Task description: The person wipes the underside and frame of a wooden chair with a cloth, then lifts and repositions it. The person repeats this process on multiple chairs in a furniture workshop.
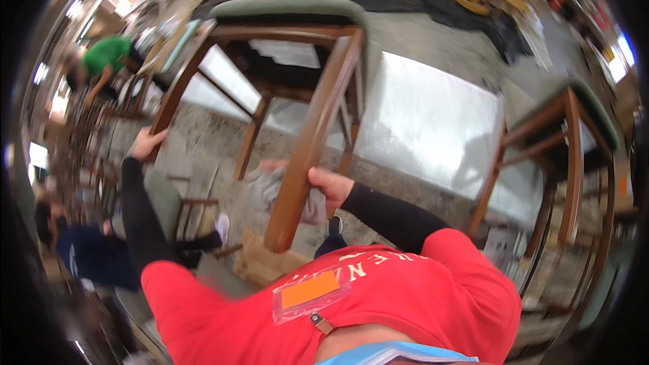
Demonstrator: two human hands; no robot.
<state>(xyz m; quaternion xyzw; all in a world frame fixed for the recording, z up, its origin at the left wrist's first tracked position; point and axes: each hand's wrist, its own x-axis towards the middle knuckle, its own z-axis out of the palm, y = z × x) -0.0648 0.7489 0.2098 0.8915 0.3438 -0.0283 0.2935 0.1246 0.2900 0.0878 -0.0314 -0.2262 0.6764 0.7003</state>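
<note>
A brown wooden chair (323, 105) with a grey-green padded part (287, 7) is tipped so that its legs point toward me. My left hand (145, 144) is closed round the end of its left leg. Lower on the right, my right hand (330, 188) is closed at the thick near leg, its thumb along the wood. A crumpled greyish cloth (312, 208) shows behind that leg, bunched under my right hand. The fingers of this hand are mostly hidden by the leg and the cloth.
A second similar chair (573, 155) stands at right, beside a shiny silver-topped surface (429, 118). A co-worker in green (107, 55) bends over chairs at far left; another person in dark clothes (94, 253) is low at left. Brown cardboard (260, 260) lies on the floor near me.
</note>
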